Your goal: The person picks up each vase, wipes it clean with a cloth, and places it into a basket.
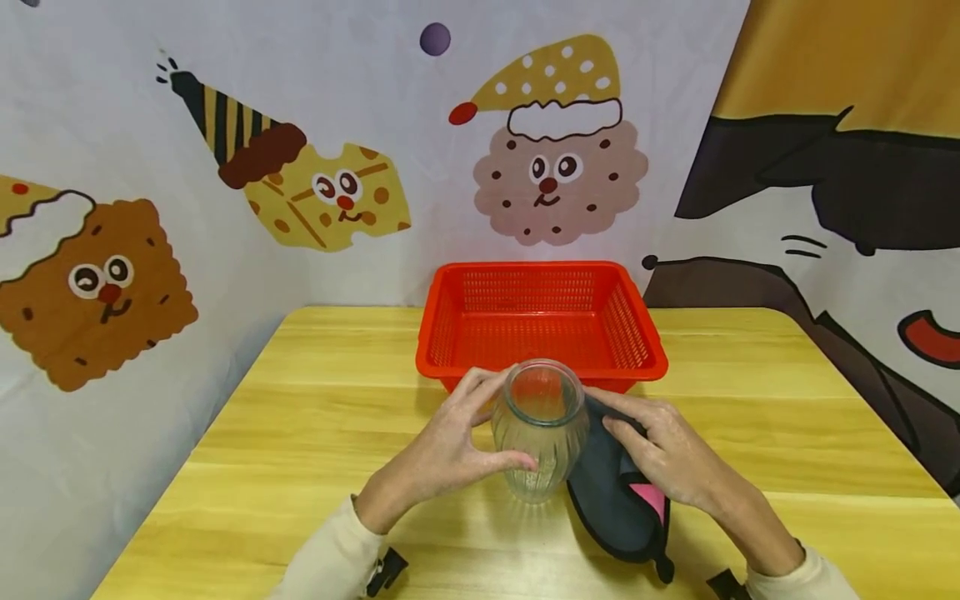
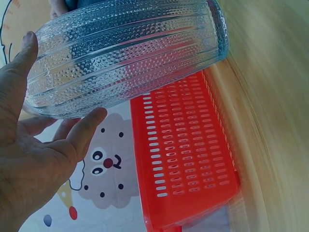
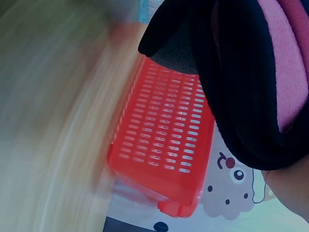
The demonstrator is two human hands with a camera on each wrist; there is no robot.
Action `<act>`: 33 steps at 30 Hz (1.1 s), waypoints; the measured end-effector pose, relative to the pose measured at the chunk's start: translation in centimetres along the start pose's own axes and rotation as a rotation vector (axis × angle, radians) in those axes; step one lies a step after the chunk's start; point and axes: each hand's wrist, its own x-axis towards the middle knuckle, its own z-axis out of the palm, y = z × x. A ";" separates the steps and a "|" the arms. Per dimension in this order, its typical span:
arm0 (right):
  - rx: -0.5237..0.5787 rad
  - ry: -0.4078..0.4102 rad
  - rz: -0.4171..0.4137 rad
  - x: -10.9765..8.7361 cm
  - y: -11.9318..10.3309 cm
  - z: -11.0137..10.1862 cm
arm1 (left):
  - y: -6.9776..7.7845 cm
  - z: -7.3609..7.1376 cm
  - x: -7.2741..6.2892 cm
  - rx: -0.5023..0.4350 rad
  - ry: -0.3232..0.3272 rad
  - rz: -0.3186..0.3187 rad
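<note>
A clear, ribbed glass jar (image 1: 543, 454) with a wide round mouth stands upright in the middle of the head view. My left hand (image 1: 450, 442) holds it from the left, thumb on the near side and fingers round the back near the rim. My right hand (image 1: 671, 454) grips a dark grey cloth piece (image 1: 611, 508) with black edging and a pink inside, right against the jar's right side. Its fold and pink lining (image 3: 289, 72) show close up in the right wrist view, covering most of that hand.
A red perforated plastic basket (image 1: 647, 372) sits just behind the jar, by the back edge of the wooden table (image 1: 315, 433). Behind the table hangs a white cloth backdrop (image 1: 360, 67) printed with cartoon cookies and cheese. Dark straps (image 1: 386, 573) lie near both sleeves.
</note>
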 end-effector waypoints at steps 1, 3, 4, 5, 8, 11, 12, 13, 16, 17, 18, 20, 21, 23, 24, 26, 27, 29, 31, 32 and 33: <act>-0.004 0.000 0.005 -0.1 0.1 0.0 | 0.0 0.0 0.0 0.004 0.000 0.004; -0.009 -0.005 0.016 -0.2 0.3 0.1 | 0.0 0.1 0.1 0.015 0.000 0.007; -0.011 -0.010 0.021 -0.4 0.4 0.3 | -0.1 0.2 0.0 0.016 0.001 0.008; -0.013 -0.012 0.028 -0.5 0.5 0.4 | -0.1 0.3 -0.1 0.015 0.000 0.009; -0.017 -0.009 0.033 -0.7 0.7 0.6 | -0.2 0.3 -0.1 0.011 -0.004 0.015; -0.009 -0.003 0.039 -0.7 0.8 0.7 | -0.2 0.3 0.0 -0.004 -0.005 0.022; -0.008 -0.005 0.037 -0.6 0.8 0.7 | -0.2 0.2 0.0 -0.008 -0.005 0.023; -0.004 -0.010 0.036 -0.5 0.8 0.7 | -0.2 0.2 0.0 -0.013 -0.004 0.025; 0.006 -0.028 0.039 -0.3 0.8 0.9 | -0.3 0.1 0.0 -0.022 -0.001 0.030; 0.004 -0.032 0.041 -0.3 0.8 0.9 | -0.3 0.1 0.1 -0.022 0.003 0.034; 0.004 -0.036 0.042 -0.2 0.7 1.0 | -0.4 0.0 0.1 -0.021 0.007 0.037; 0.002 -0.041 0.049 -0.2 0.7 1.0 | -0.4 0.0 0.0 -0.019 0.015 0.044; 0.002 -0.042 0.052 -0.1 0.7 1.0 | -0.5 0.0 0.0 -0.018 0.018 0.047; 0.003 -0.047 0.057 -0.1 0.7 1.1 | -0.5 0.0 0.0 -0.013 0.021 0.047; 0.005 -0.049 0.060 -0.1 0.7 1.1 | -0.5 0.0 0.0 -0.013 0.020 0.045; 0.007 -0.055 0.064 -0.1 0.7 1.1 | -0.5 0.0 0.1 -0.013 0.015 0.045; 0.009 -0.059 0.067 -0.2 0.7 1.1 | -0.5 0.0 0.1 -0.014 0.012 0.043; 0.012 -0.068 0.074 -0.2 0.8 1.2 | -0.5 0.1 0.0 -0.017 0.009 0.040; 0.015 -0.081 0.075 -0.2 0.8 1.2 | -0.5 0.0 0.1 -0.020 0.007 0.039; 0.016 -0.086 0.075 -0.2 0.9 1.2 | -0.5 0.0 0.1 -0.022 0.007 0.039; 0.014 -0.089 0.074 -0.1 0.9 1.2 | -0.5 0.0 0.1 -0.021 0.006 0.036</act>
